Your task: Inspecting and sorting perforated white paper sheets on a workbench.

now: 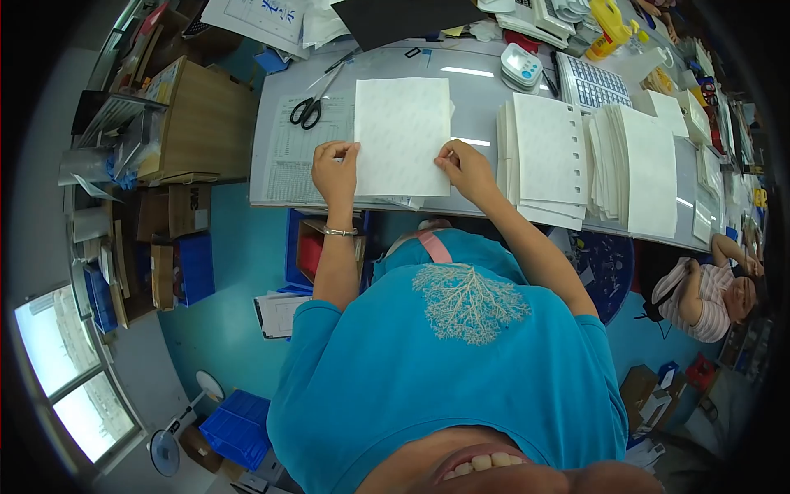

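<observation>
A white rectangular sheet (402,136) lies before me at the table's near edge, with the edge of more paper showing behind its right side. My left hand (335,169) pinches the sheet's left edge between thumb and fingers. On the opposite edge, my right hand (465,169) grips the same sheet with thumb and forefinger. Black-handled scissors (306,113) rest left of the sheet, on a printed form (300,152). To the right stands a stack of white sheets with square notches (547,148), and past it a second, fanned stack of white sheets (646,165).
Behind the stacks are a round-cornered white device (522,64), a gridded tray (594,81) and a yellow bottle (607,29). A black sheet (403,20) covers part of the far edge. A wooden cabinet (206,119) stands left; another person (699,296) sits at right.
</observation>
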`<state>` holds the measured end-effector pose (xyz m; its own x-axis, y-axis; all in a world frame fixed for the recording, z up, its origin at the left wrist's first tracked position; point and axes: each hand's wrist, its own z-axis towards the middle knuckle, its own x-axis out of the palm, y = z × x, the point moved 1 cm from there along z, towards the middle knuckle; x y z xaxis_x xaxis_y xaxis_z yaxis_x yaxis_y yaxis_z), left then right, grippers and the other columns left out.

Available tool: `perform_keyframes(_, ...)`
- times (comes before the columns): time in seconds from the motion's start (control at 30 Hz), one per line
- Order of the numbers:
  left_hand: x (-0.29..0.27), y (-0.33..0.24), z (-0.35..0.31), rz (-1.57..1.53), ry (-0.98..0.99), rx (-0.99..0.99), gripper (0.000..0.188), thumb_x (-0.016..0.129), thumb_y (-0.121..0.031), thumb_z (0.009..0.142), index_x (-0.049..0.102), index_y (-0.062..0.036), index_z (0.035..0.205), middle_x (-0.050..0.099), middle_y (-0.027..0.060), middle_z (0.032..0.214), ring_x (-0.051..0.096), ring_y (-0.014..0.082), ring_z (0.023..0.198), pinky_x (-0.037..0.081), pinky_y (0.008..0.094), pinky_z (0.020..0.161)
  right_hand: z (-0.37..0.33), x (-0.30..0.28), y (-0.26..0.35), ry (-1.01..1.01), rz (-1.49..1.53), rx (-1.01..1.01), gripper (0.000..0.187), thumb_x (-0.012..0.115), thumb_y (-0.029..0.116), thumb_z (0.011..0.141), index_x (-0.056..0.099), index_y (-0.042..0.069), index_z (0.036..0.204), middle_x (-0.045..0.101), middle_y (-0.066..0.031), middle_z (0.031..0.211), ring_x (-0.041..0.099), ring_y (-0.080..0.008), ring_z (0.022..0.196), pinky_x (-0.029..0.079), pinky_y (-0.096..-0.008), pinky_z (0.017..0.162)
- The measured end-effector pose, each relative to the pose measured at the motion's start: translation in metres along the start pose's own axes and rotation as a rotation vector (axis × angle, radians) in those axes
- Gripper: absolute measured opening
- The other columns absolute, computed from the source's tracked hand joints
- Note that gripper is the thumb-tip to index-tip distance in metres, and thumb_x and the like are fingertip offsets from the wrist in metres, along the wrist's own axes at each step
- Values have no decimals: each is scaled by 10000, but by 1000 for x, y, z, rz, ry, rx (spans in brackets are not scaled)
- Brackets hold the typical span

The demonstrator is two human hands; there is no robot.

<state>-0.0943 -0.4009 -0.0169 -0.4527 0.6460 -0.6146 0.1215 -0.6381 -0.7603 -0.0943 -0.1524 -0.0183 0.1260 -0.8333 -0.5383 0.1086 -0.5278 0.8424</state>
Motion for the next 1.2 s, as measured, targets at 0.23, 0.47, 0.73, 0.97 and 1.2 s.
perform_keyframes(0.23,-15,-25,6,-72,34,35,146,721,-150,775,666,-22,817,634,58,926,634,176,764,499,283,722,3,-2,1,11,11,21,131,666,143,835,598,35,863,529,-44,602,484,-131,507,396,-281,507)
perform_keyframes(0.47,-10,-57,22,-600,417,-487,444,663,-131,851,488,71,1206,623,162,1082,615,185,934,497,276,779,3,-5,3,58,9,44,152,669,171,837,602,37,867,541,-47,639,496,-131,569,408,-280,542)
perform_keyframes(0.73,15,-102,-18,-887,680,-160,435,646,-106,871,465,36,1239,595,122,1148,583,162,1002,481,285,849,-8,-101,-20,-195,697,172,360,529,329,936,588,29,1127,605,-77,1047,542,-142,946,438,-271,841)
perform_keyframes(0.97,107,-176,-169,-883,1081,-315,509,658,-132,850,431,25,1278,571,114,1177,563,170,1044,453,273,885,-106,-217,-73,-186,1580,-69,596,305,526,973,520,32,1228,461,-167,1352,392,-284,1296,342,-453,1081)
perform_keyframes(1.2,174,-266,-226,-755,1435,-413,443,669,-199,851,523,35,1198,610,116,1087,611,181,936,504,303,800,-218,-272,-98,-609,1539,-114,563,282,474,994,506,11,1225,428,-199,1366,383,-301,1301,379,-442,1053)
